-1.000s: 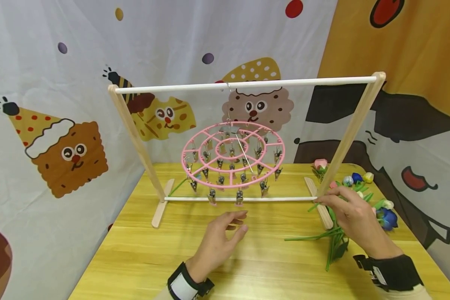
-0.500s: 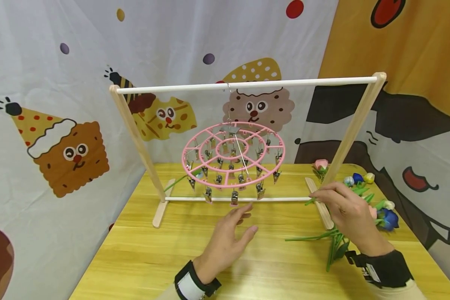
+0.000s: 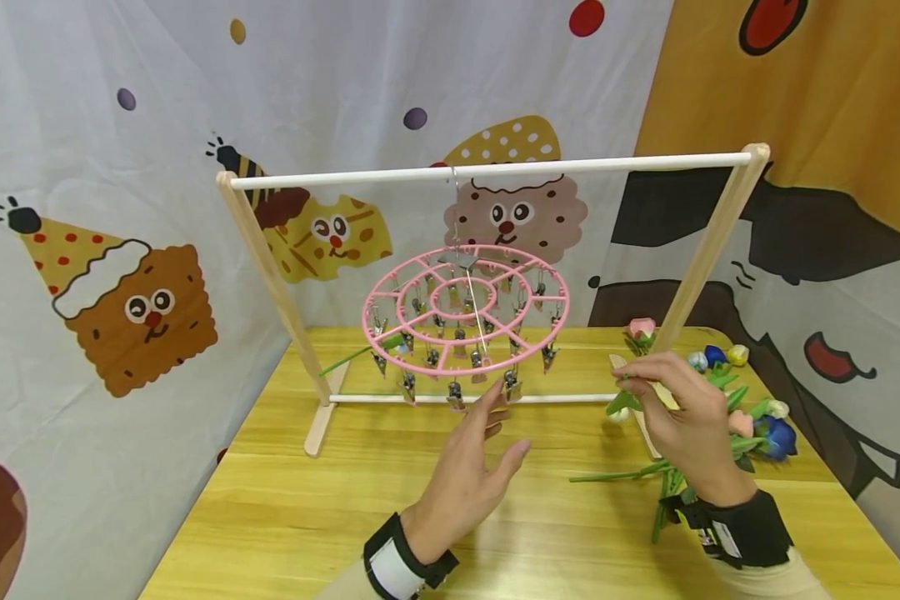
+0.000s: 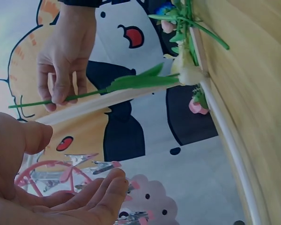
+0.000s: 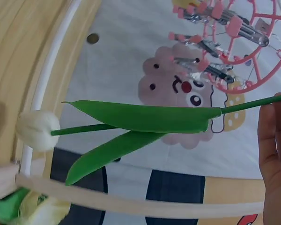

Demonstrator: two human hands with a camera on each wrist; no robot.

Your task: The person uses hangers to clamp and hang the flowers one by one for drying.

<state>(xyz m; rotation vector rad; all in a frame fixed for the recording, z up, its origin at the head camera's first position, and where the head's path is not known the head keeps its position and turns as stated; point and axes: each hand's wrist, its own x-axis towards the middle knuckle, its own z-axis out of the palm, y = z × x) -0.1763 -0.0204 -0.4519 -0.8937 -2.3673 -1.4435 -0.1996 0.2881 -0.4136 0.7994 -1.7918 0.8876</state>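
Observation:
My right hand [image 3: 682, 417] pinches the green stem of a white artificial tulip [image 5: 37, 130], whose bloom points down and whose two leaves [image 5: 159, 117] spread below the fingers. My left hand [image 3: 465, 475] is held with fingers extended, its fingertips right at a metal clip [image 3: 512, 385] on the front of a round pink clip hanger [image 3: 461, 372]. Several such clips dangle from the hanger's rings. Behind the hanger's left side, a green stem [image 3: 348, 360] slants outward, its far end partly hidden by the ring.
The hanger hangs from the white top bar [image 3: 607, 165] of a wooden stand, with a white lower bar [image 3: 570, 398] near the table. Artificial flowers lie at the right, among them a blue bloom [image 3: 776, 437] and a pink one [image 3: 641, 327]. A printed cloth hangs behind.
The hanger has turned, its front clips shifting left. My left hand has moved up and right to a clip. My right hand has drawn the tulip leftward and clear of the other flowers.

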